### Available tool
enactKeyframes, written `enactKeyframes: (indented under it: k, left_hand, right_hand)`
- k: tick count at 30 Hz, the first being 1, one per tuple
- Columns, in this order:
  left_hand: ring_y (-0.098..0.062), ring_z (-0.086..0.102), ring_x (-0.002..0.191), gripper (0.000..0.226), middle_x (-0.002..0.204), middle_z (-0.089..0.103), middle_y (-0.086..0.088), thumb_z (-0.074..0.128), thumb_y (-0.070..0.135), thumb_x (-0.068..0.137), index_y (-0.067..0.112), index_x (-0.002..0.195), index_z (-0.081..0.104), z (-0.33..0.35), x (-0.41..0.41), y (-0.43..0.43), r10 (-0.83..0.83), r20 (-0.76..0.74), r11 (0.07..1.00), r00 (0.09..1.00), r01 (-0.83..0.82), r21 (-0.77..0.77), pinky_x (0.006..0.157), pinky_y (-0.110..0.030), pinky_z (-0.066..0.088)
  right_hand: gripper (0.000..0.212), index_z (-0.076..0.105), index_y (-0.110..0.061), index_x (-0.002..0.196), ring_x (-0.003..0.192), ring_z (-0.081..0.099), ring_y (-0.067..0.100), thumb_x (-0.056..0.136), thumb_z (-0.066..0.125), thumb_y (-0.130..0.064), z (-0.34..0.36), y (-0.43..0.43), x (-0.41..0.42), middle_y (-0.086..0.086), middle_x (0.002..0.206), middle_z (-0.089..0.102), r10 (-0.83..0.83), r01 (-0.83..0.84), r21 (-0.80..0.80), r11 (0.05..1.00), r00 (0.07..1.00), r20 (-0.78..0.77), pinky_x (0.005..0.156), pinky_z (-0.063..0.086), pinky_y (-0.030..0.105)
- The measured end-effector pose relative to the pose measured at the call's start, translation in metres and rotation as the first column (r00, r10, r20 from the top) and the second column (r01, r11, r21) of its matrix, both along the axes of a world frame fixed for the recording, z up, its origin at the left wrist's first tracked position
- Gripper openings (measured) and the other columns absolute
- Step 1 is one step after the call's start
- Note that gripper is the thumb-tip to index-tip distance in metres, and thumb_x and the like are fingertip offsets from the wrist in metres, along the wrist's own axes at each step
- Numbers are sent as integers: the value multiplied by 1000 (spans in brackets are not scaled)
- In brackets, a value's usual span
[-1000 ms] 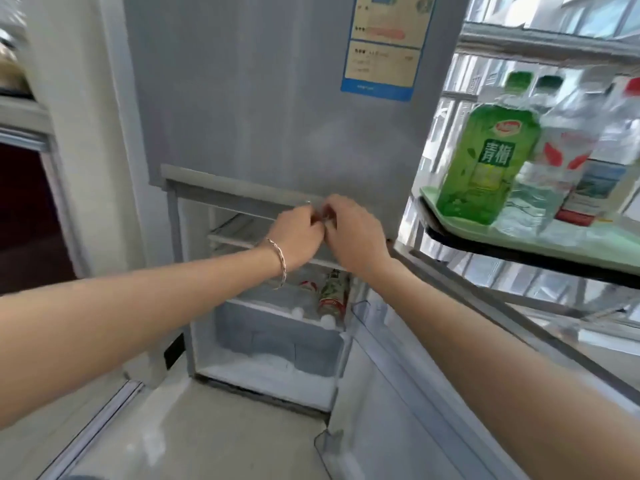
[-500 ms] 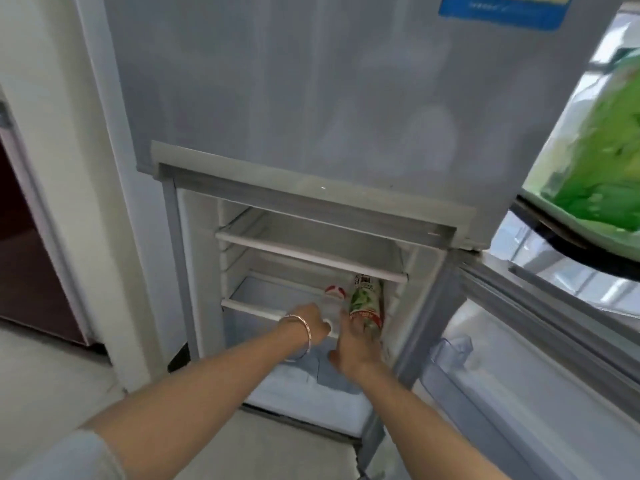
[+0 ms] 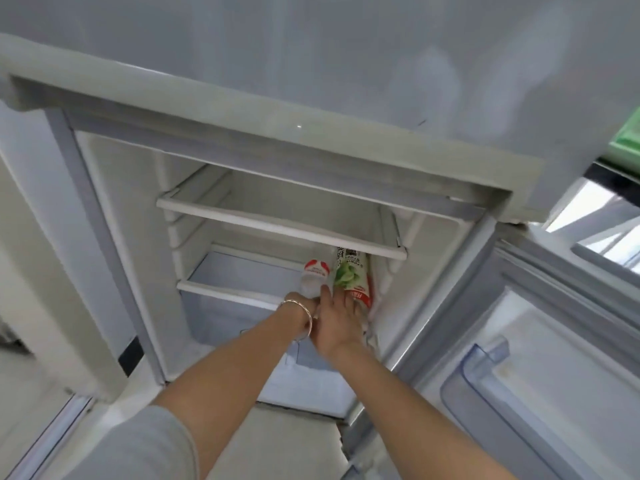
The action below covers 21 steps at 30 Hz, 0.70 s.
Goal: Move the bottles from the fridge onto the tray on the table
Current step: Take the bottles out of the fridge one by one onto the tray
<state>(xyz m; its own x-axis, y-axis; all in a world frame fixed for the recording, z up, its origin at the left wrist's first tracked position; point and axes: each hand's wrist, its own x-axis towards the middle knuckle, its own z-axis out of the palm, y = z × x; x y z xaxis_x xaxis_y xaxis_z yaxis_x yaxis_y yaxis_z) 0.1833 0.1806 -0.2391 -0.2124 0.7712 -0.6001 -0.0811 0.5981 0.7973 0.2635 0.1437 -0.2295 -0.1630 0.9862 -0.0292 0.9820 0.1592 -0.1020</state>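
Fridge (image 3: pixel 114 237) lower compartment open, centre frame. Two bottles lie side by side on lower shelf (image 3: pixel 235 289), right-centre: clear bottle (image 3: pixel 313 273) w/ red-white label, green-label bottle (image 3: pixel 351 271) right of it. Far ends hidden under upper shelf (image 3: pixel 277 223). R hand (image 3: pixel 337 318) clamped over near end of green-label bottle, thumb between the two. L hand (image 3: pixel 304 303) mostly hidden behind R hand, at clear bottle's near end; grip can't tell. Tray (image 3: pixel 627 143): only a green corner, right edge, cut off, above dark counter (image 3: pixel 613 169) edge.
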Motion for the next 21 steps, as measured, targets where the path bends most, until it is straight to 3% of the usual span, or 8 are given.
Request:
enactKeyframes:
  k: [3,6,9,12,16,19,21]
  left_hand:
    - [-33,65,108,43,119,63,-24,60,21,88,-6,120,55,7,-13,-3,-8,-158,999,987,15,45,92,-38,54]
    - [-40,67,100,38,110,66,-29,59,18,85,-11,110,58,32,-34,-16,49,-315,993,948,-12,118,89,-47,55]
    - [-36,68,98,37,106,69,-26,55,22,87,-9,105,62,62,-56,-38,29,-511,989,859,49,139,89,-43,55]
    - [-33,67,99,35,103,71,-21,54,24,87,-5,101,66,98,-74,-69,-8,-723,988,691,119,103,79,-33,51]
    - [-37,65,99,34,104,70,-22,56,31,88,0,94,66,160,-75,-111,118,-891,950,438,212,231,76,-33,49]
    - [-36,64,96,35,104,69,-21,55,38,86,4,88,64,203,-56,-140,152,-945,900,289,356,253,70,-32,45]
    - [-33,61,84,36,99,69,-19,55,44,84,10,72,57,231,-43,-155,165,-956,872,244,417,257,64,-29,39]
  right_hand:
    - [84,12,-14,153,142,25,31,87,61,-28,6,-4,2,17,156,21,-18,18,5,1000,1000,-3,117,20,42]
    - [90,5,-16,155,147,17,30,87,63,-26,20,-13,0,16,161,11,-12,12,4,1000,999,-38,118,16,41]
    - [91,2,-17,155,150,9,30,88,62,-22,41,-27,-5,15,163,2,35,-37,-10,999,995,-93,119,13,42]
    - [91,2,-18,155,150,9,30,87,62,-20,64,-43,-12,13,163,2,98,-99,-5,995,985,-140,120,13,43]
    - [91,5,-19,156,150,13,30,87,65,-23,101,-76,-14,10,164,6,201,-212,-41,976,961,-189,120,18,44]
    - [88,19,-16,151,139,37,34,82,72,-24,129,-99,-13,12,153,32,221,-257,-78,963,924,-312,111,37,44]
    - [92,22,-12,149,131,48,30,77,77,-24,151,-111,-7,9,144,45,219,-301,-139,943,879,-423,105,44,37]
